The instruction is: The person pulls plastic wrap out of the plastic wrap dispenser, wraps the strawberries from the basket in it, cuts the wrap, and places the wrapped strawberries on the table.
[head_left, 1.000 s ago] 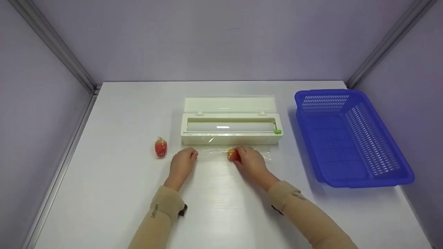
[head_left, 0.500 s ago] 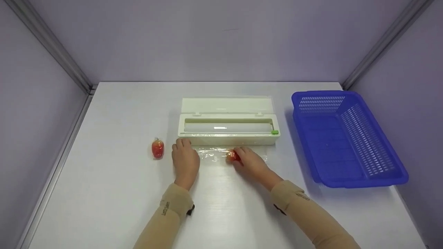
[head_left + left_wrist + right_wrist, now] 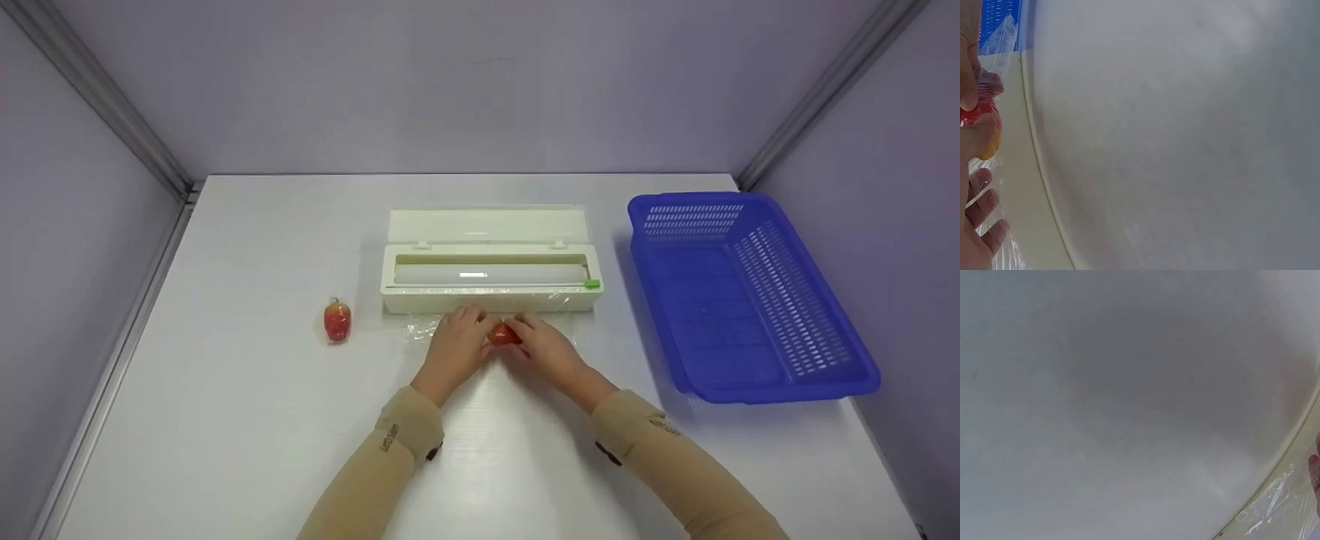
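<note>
A red-and-yellow fruit (image 3: 503, 334), covered in clear cling film (image 3: 422, 330), lies on the table before the dispenser. My right hand (image 3: 551, 352) grips it from the right. From the left, my left hand (image 3: 457, 341) has its thumb and index finger on the fruit; in the left wrist view its other fingers spread over the film. The film runs from the white cling film dispenser (image 3: 491, 302), whose lid stands open with the roll showing. A second red-and-yellow fruit (image 3: 337, 321), wrapped in film, lies to the left. Most of the held fruit is hidden by fingers.
To the right stands a blue plastic basket (image 3: 709, 330) with slotted walls. A green slider (image 3: 592, 284) sits at the right end of the dispenser's front edge. Pale walls enclose the white table (image 3: 247, 420) at the back and sides.
My left hand has moved right from the film's left end to the fruit, folding film toward it. The right hand has stayed on the fruit. The view has shifted slightly.
</note>
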Tool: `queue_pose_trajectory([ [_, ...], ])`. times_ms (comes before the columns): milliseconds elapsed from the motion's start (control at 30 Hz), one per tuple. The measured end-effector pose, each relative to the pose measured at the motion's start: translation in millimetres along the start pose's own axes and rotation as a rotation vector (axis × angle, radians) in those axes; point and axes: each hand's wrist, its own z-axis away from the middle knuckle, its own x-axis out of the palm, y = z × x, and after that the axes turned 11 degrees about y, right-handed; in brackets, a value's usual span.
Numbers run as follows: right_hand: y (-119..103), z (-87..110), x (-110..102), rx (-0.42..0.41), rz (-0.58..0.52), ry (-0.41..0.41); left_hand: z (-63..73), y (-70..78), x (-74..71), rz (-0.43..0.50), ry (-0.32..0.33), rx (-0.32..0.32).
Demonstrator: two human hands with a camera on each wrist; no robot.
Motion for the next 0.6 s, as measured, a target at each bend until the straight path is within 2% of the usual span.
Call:
queue_pose_trajectory([
  [200, 4.0, 3.1, -4.0, 0.114, -0.014, 0.028, -5.0, -0.7, -2.6, 0.039, -0.045, -0.050],
  [367, 21.3, 17.1, -7.5, 0.107, 0.044, 0.135, -8.6, -2.4, -4.0, 0.066, -0.094, -0.104],
  [433, 29.1, 23.9, -9.7, 0.129, 0.036, 0.183, -9.3, -3.2, -3.7, 0.073, -0.110, -0.117],
  [500, 35.5, 30.2, -12.6, 0.203, -0.036, 0.224, -9.7, -4.0, -3.0, 0.080, -0.122, -0.125],
  [600, 41.5, 35.5, -17.7, 0.375, -0.201, 0.274, -10.2, -5.0, -1.7, 0.084, -0.127, -0.126],
])
